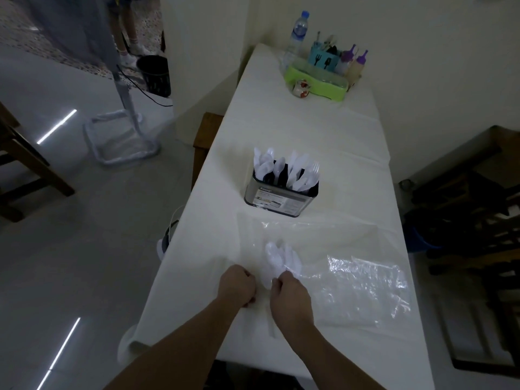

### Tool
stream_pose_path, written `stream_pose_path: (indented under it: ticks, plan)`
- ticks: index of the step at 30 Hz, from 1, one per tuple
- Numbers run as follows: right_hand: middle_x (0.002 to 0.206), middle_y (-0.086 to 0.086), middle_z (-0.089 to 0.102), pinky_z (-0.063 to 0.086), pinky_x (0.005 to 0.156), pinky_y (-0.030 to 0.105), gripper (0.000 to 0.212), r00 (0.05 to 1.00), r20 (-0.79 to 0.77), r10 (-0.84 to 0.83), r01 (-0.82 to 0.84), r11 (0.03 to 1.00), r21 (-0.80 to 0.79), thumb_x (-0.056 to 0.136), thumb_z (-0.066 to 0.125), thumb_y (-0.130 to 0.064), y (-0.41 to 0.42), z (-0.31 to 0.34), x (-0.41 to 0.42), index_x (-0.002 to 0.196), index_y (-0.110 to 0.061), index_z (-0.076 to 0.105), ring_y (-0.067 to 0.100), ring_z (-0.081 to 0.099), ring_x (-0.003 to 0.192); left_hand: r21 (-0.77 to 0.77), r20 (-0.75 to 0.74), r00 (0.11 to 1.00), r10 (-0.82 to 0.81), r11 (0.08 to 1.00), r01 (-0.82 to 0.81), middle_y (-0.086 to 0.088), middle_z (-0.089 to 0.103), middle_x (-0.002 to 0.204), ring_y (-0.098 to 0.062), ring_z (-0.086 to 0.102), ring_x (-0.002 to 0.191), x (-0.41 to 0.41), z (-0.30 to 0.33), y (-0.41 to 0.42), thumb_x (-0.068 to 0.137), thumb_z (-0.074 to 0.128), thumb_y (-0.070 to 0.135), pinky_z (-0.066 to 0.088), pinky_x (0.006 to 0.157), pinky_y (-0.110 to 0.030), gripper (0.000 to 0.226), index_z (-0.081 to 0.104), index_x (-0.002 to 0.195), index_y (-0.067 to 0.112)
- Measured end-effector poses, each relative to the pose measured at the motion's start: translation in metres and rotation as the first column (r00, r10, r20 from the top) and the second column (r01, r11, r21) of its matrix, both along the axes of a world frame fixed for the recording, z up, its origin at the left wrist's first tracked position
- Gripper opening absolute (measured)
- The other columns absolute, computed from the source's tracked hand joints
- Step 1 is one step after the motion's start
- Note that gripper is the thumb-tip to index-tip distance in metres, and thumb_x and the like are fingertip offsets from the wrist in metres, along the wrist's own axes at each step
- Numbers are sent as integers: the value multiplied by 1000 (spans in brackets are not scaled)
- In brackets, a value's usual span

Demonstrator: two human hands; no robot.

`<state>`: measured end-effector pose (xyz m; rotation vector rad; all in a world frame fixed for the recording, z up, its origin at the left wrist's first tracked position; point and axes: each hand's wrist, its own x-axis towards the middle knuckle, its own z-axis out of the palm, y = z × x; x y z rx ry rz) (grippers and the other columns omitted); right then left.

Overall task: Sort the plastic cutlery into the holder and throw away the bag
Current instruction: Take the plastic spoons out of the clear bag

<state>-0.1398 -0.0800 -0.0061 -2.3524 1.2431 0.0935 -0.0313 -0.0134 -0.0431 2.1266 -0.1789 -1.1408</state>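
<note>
A metal cutlery holder (271, 199) stands in the middle of the white table (323, 136), filled with several white plastic spoons, knives and forks (287, 168). Nearer to me lies a clear plastic bag (363, 277), flattened across the cloth. A few white plastic spoons (277, 256) lie on its left part. My left hand (236, 285) is closed just left of the spoon handles. My right hand (289, 294) is closed over those handles, beside the left hand. What the left fingers pinch is hidden.
At the table's far end stand a green tray (315, 83), a water bottle (298, 33), a blue utensil box and two purple-capped bottles. A black bin (154, 76) sits on the floor at left, near a stand and a person's legs. Wooden chairs flank both sides.
</note>
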Motion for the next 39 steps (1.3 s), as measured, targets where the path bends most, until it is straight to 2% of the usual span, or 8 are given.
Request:
stream_pose_path:
  ticks: [7,9,12,16,22,32,35,39]
  plan:
    - [66,-2,49,42,60,33,24,999,40,-22,22,1000,-5,99,42,-28,-3,6,-7,78,-17,43,23,55,65,98,354,922,-155,987,128,5,56,77,-19,61,74,-8,0,3,90,51,25,43,59,-28,9,55,88,17]
    - [69,-2,53,47,64,35,24,999,32,5,-5,1000,-5,99,43,-30,-2,5,-7,80,-17,47,22,60,69,42,608,762,-224,967,251,6,54,84,-17,57,75,-10,-5,11,90,56,23,40,59,-26,4,55,93,20]
    - [75,-1,61,50,67,32,24,999,28,41,-40,999,-7,100,43,-33,-1,5,-5,86,-17,56,18,61,70,55,876,365,-316,816,575,-2,69,104,-24,67,94,-8,-33,31,73,75,9,57,75,-31,28,71,99,20]
    - [81,4,69,52,69,35,26,997,16,79,-79,997,1,99,46,-37,-2,3,-4,91,-16,60,22,67,77,259,871,106,-479,632,731,-3,61,135,-23,56,127,-3,-49,54,84,54,13,45,104,-43,43,65,125,21]
    - [79,4,67,48,68,33,25,997,36,72,-72,997,-10,99,47,-34,-5,15,-6,87,-15,58,24,64,77,404,761,34,-648,514,757,-4,57,139,-24,55,128,1,-49,59,88,35,25,43,104,-42,49,60,131,27]
    - [57,-2,57,44,59,29,29,989,136,-53,47,998,44,92,57,-32,-28,54,-18,68,-18,53,14,56,57,411,710,76,-700,500,762,-5,60,136,-26,57,125,3,-41,58,81,38,21,48,100,-43,51,62,127,26]
    - [59,-1,59,43,58,25,29,990,133,-47,36,996,78,93,57,-33,-25,52,-19,68,-18,55,10,55,56,301,722,257,-643,625,720,-6,61,135,-29,55,126,-1,-38,48,85,37,18,44,104,-42,49,63,127,21]
    - [59,-4,58,41,54,20,29,993,111,-36,27,996,88,94,56,-36,-20,49,-18,68,-23,53,8,57,57,-21,575,762,-297,926,377,0,68,101,-20,60,98,-14,3,24,90,45,18,49,84,-26,26,67,103,16]
